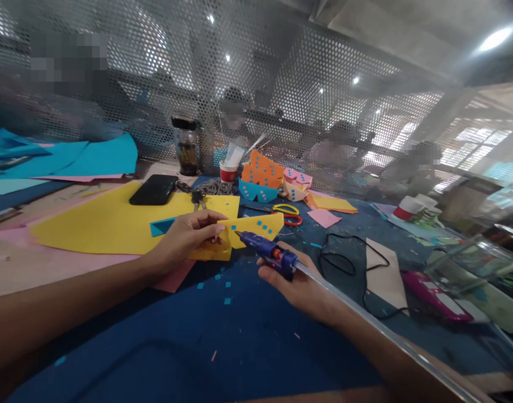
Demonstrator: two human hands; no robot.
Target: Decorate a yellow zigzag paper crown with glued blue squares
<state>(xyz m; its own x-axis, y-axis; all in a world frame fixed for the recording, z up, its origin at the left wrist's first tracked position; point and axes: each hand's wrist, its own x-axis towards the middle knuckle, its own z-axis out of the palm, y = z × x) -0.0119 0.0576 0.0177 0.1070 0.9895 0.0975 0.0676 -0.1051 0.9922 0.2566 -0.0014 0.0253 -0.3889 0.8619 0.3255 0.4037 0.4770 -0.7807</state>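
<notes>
Tabletop [176, 336]; paper [248, 225], glue-gun [267, 250] in closed hands [191, 234] [296, 280]

Craft workshop, by the look of it. Tabletop [256, 347] is strewn w/ coloured sheets [105, 224], tiny cut squares [227, 301] & other scraps; scissors [278, 209] & a glue gun [264, 250] are the tools, w/ dotted cut-outs [262, 174] standing toward the back. Perf. metal mesh [260, 101] runs behind, several ppl [334, 148] dimly visible thru it. Grey ceiling [407, 33] w/ bright lights [496, 38] & paned windows [486, 137] at R look industrial. Phone [153, 189], keys [198, 197], jar [187, 148] & cup [228, 172] sit amid the work stuff.
</notes>
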